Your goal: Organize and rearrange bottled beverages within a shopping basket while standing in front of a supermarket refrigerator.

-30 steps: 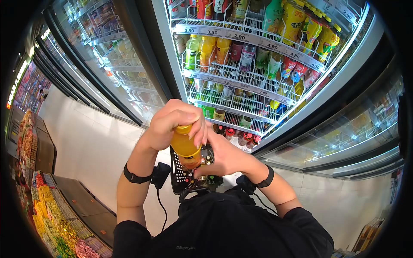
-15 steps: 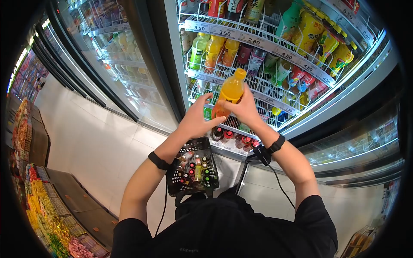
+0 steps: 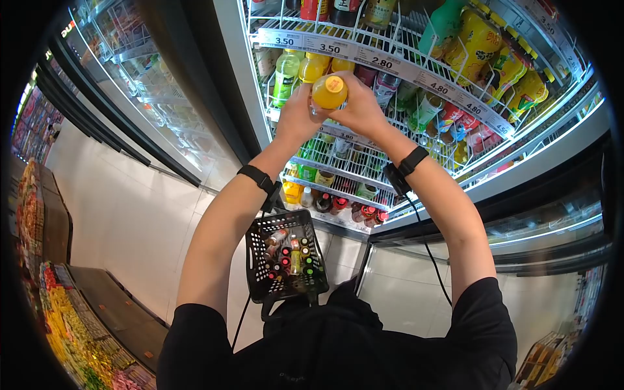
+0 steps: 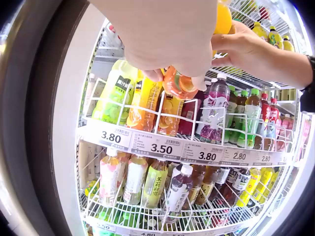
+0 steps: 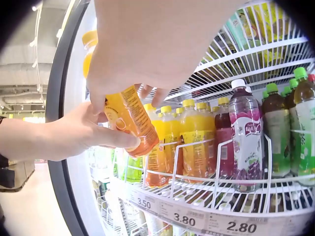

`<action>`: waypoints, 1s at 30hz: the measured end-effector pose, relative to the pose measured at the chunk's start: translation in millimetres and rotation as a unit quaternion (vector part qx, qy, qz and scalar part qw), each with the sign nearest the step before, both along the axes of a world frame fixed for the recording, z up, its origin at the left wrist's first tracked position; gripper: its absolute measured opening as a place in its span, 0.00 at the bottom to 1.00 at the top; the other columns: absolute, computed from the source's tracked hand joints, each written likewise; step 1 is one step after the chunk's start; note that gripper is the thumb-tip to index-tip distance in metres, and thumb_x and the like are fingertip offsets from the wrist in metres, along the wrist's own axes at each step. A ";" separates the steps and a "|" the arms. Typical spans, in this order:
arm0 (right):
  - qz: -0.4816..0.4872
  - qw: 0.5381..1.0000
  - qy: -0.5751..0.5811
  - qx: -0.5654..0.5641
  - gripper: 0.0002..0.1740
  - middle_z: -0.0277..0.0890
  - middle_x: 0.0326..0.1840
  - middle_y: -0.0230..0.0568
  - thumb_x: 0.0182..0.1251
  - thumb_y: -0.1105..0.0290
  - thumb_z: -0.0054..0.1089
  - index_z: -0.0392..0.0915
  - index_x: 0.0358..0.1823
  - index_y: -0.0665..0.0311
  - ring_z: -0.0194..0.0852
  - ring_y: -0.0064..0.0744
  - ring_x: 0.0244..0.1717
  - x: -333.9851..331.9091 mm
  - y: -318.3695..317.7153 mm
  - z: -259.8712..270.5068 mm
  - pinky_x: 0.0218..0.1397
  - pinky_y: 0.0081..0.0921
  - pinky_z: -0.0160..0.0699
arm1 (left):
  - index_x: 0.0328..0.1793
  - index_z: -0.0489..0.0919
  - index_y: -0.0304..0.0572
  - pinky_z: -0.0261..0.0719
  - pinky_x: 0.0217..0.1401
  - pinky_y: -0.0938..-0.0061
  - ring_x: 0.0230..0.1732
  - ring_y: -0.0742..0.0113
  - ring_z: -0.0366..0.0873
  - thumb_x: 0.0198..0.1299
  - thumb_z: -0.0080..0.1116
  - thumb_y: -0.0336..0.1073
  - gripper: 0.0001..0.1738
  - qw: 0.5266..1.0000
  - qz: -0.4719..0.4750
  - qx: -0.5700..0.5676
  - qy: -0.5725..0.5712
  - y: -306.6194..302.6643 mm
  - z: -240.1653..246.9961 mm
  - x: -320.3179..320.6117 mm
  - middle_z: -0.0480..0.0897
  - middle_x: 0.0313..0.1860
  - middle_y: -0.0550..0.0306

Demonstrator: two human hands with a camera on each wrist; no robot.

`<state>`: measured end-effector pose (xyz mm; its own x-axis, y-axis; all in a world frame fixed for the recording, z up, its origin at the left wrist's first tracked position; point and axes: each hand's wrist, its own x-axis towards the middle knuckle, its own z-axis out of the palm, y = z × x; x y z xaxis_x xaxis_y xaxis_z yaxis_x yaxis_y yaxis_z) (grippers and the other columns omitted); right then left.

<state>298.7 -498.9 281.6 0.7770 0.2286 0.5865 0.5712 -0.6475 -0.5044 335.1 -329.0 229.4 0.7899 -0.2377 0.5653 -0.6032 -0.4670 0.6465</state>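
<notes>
A bottle of orange juice [image 3: 329, 94] with a yellow cap is held between both hands in front of the cooler's juice shelf, its cap toward the head camera. My left hand [image 3: 298, 117] grips it from the left; in the right wrist view the left thumb lies along the lower part of the bottle [image 5: 132, 120]. From the other side my right hand [image 3: 361, 109] grips it higher up, its palm hiding part of the label. In the left wrist view the orange base [image 4: 179, 83] hangs just in front of similar orange juice bottles [image 4: 143, 103] behind the wire rail.
Wire shelves with price strips [image 3: 383, 62] hold rows of drinks. A green juice bottle [image 3: 286, 78] stands at the shelf's left end, a purple grape drink [image 5: 246, 132] further right. The dark door frame [image 3: 224, 84] borders the left. Below, a black basket [image 3: 265, 294] holds several bottles.
The juice bottle first went up from above the basket, with the left hand coming off it. Now both hands are on it, further forward at the shelf, and its cap points at the head camera.
</notes>
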 end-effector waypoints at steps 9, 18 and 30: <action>0.023 0.995 -0.083 -0.049 0.40 0.78 0.62 0.53 0.55 0.60 0.79 0.68 0.67 0.61 0.79 0.56 0.62 26.3 -13.8 -5.2 0.62 0.41 0.81 | 0.56 0.72 0.39 0.80 0.51 0.49 0.50 0.36 0.82 0.52 0.70 0.32 0.26 0.998 -0.027 0.052 0.020 -7.4 -2.0 35.7 0.83 0.48 0.42; -0.003 0.994 -0.084 -0.068 0.41 0.77 0.60 0.51 0.53 0.61 0.79 0.66 0.68 0.54 0.81 0.58 0.56 24.6 -26.4 -15.5 0.54 0.45 0.85 | 0.56 0.74 0.44 0.79 0.55 0.53 0.50 0.43 0.84 0.52 0.71 0.34 0.25 0.987 0.007 0.161 -0.025 -9.8 -0.8 39.3 0.85 0.46 0.49; 0.002 0.947 -0.228 -0.225 0.39 0.75 0.59 0.49 0.47 0.69 0.79 0.71 0.64 0.52 0.80 0.55 0.55 -2.9 -18.3 -19.2 0.54 0.42 0.86 | 0.61 0.77 0.56 0.68 0.70 0.55 0.64 0.62 0.81 0.58 0.67 0.40 0.23 0.969 0.018 0.050 -0.240 -15.9 -13.4 32.9 0.85 0.58 0.59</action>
